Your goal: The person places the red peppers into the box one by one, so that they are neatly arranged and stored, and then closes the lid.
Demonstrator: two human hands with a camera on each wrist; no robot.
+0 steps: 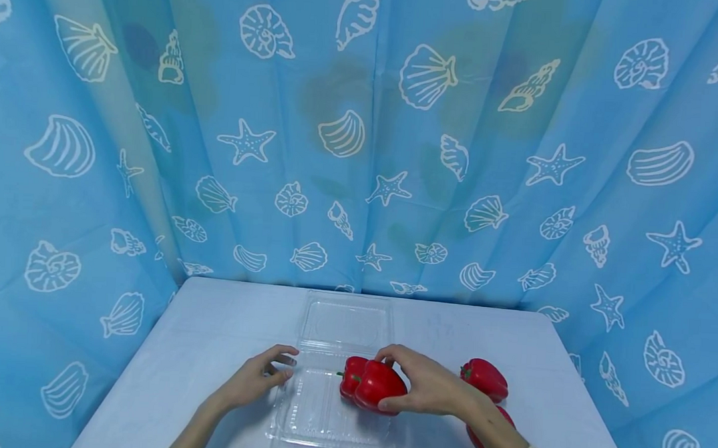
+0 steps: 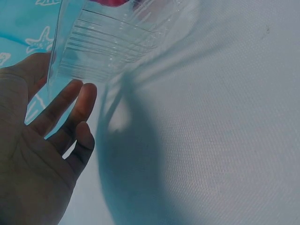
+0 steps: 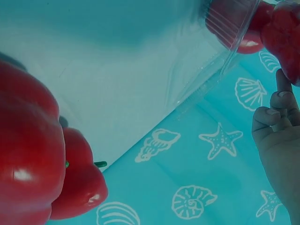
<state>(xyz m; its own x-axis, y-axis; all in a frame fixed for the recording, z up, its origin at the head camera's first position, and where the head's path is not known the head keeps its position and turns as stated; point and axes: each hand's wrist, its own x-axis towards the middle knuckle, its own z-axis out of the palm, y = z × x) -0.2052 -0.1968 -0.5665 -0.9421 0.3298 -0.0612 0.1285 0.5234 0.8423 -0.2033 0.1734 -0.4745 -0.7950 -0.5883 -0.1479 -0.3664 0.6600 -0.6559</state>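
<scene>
A clear plastic clamshell container lies opened out on the table, its lid toward the curtain. One red bell pepper sits inside the base. My right hand grips a second red bell pepper between thumb and fingers, over the base and close beside the first. In the right wrist view this held pepper overlaps the container's wall. At the container's left side is my left hand, with fingers loosely bent and nothing in it. The left wrist view has its fingertips right at the container's rim.
Two more red bell peppers lie on the right of the table: one farther back, another partly hidden under the right forearm. A blue curtain with shell prints hangs behind the white table. Small dark things show at the bottom edge.
</scene>
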